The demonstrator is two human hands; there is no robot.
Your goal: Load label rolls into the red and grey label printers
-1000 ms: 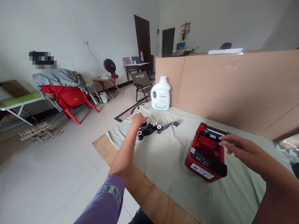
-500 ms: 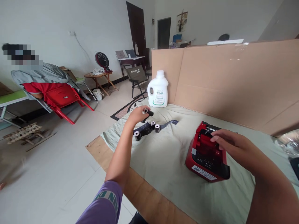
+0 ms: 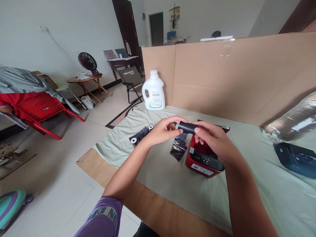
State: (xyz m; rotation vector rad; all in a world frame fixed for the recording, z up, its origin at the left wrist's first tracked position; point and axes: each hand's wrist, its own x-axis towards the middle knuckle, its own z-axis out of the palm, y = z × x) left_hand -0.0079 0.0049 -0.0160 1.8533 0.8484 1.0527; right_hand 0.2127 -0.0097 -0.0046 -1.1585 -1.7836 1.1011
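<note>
My left hand [image 3: 161,132] has brought the black cylindrical ribbon roll [image 3: 187,127] across; both grips now pinch its ends, right hand [image 3: 213,142] opposite, directly above the open red plastic label printer [image 3: 201,160] on the counter [image 3: 160,172].

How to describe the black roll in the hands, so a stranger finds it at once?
Find the red printer on the pale cloth. Just above it, the left hand and right hand hold a black roll by its ends. Unlike the rolls lying further left, it is in the air.
</note>
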